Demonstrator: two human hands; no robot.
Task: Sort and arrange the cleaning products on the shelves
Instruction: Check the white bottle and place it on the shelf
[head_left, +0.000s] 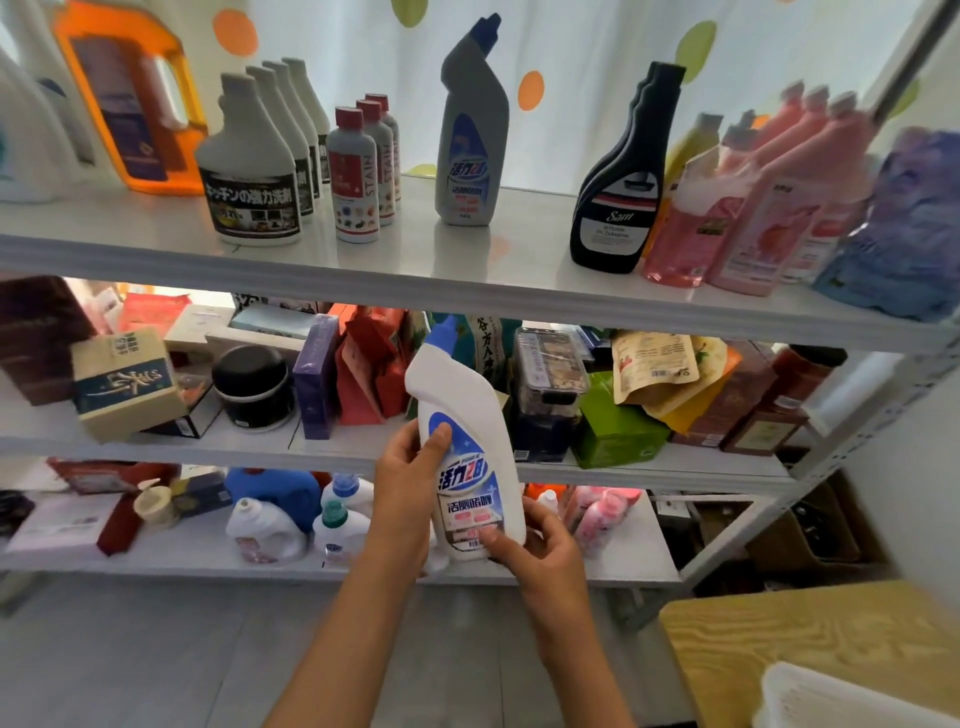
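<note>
2 bare forearms, sleeveless, no rings visible.

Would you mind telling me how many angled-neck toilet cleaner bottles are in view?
2. A grey bottle stands alone on the top shelf; a white bottle is held by the left hand and right hand. Others may be hidden.

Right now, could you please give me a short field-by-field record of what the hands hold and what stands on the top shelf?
held item: white angled-neck bottle with blue cap, upright
left hand: grips the bottle's side, thumb on the label
right hand: holds the bottle's lower end
top shelf: orange jug, row of white spray-refill bottles, red-capped bottles, matching grey angled-neck bottle, black bottles, pink bottles
free space: gaps either side of the grey bottle
</note>
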